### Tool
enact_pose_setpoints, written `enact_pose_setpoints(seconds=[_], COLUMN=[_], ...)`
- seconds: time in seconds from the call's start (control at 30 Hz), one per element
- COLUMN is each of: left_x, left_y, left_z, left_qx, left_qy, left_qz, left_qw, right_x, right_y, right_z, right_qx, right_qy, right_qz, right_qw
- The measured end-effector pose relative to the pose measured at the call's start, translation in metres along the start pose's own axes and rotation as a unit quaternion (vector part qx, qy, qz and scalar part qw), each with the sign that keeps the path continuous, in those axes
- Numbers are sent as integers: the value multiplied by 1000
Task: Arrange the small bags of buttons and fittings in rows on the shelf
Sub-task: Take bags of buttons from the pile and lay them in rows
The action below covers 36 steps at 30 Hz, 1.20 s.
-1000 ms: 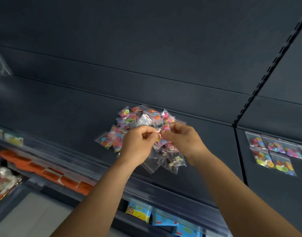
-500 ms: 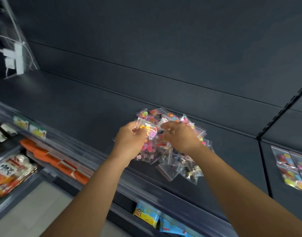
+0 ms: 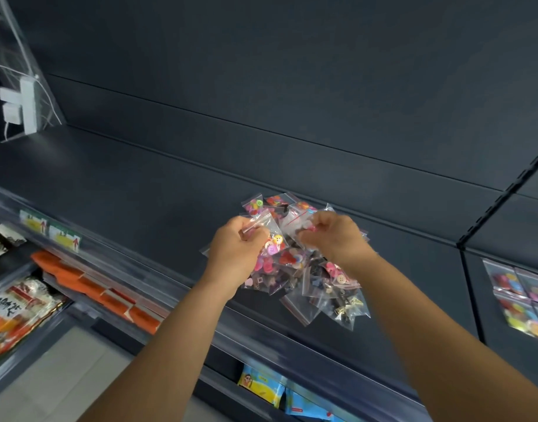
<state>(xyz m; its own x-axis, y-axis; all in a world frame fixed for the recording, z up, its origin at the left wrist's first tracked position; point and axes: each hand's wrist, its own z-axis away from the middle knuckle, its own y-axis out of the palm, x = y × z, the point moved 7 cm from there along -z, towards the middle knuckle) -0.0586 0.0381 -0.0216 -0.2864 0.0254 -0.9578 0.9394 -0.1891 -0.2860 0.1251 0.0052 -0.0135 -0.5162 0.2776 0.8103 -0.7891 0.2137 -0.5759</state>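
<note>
A heap of small clear zip bags (image 3: pixel 304 278) with coloured buttons and metal fittings lies on the dark shelf (image 3: pixel 146 190), just behind its front rail. My left hand (image 3: pixel 235 251) pinches the top of one bag of bright buttons (image 3: pixel 273 239) above the heap. To its right, my right hand (image 3: pixel 334 239) has its fingers curled on another clear bag (image 3: pixel 295 219) with a red zip line. Several button bags (image 3: pixel 523 300) lie flat in rows on the neighbouring shelf section at the far right.
A slotted upright (image 3: pixel 505 190) divides the two shelf sections. A clear divider with a white power strip (image 3: pixel 25 105) stands at the far left. Below the rail (image 3: pixel 118 263) are orange packs (image 3: pixel 88 287), snack bags (image 3: pixel 15 312) and blue-yellow packets (image 3: pixel 261 386).
The view has swung left, so the heap and hands sit further right. My hands have moved apart, each holding its own bag above the heap.
</note>
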Motion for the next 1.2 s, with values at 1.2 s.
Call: enact_pose_setpoints(seconds=[1.2], left_x=[-90], left_y=[293], left_z=[119], left_qx=[262], left_qy=[12], left_qz=[7], left_qw=[965], right_x=[-177], right_y=[-236], right_z=[150], right_qx=[-269], right_qy=[92], right_qz=[-319], right_qw=[904])
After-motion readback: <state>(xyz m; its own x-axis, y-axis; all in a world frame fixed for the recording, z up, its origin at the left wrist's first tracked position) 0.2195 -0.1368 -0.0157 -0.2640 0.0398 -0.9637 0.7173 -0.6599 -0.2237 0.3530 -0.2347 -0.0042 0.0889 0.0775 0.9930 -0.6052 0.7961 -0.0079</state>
